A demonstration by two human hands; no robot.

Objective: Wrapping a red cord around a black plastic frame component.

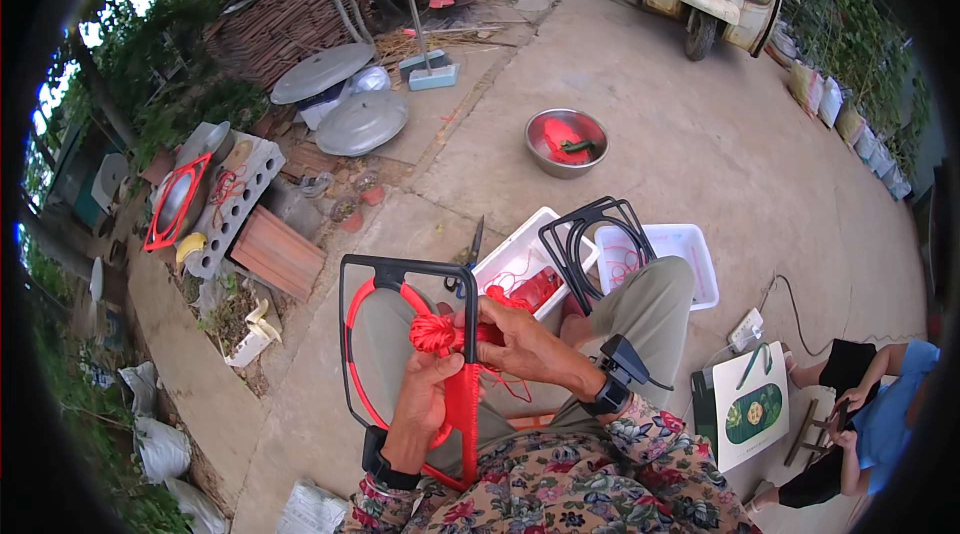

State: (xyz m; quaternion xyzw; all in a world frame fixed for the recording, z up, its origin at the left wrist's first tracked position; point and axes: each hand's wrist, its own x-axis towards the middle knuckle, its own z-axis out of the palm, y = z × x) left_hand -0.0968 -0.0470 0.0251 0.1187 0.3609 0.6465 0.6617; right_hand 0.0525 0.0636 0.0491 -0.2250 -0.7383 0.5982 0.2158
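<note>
A black frame (347, 354) with a round ring inside stands tilted over my lap. Red cord (460, 414) wraps its near right bar thickly, and much of the ring is red too. My left hand (424, 396) is closed at that wrapped bar, thumb on top. Just beyond it, a bundle of red cord (433, 333) lies across the bar. My right hand (525, 342) is closed around the bundle's right part, its fingertips near the black upper bar. Loose red strands hang below the right hand. Both hands' fingers are partly hidden.
Ahead lie a white foam box (490, 269) with red cord, several black frames (590, 234) and a white plastic tub (700, 269). Scissors (470, 254) lie left of the box. A metal bowl (566, 169) stands farther off. A person (880, 404) sits at right beside a gift bag (735, 429).
</note>
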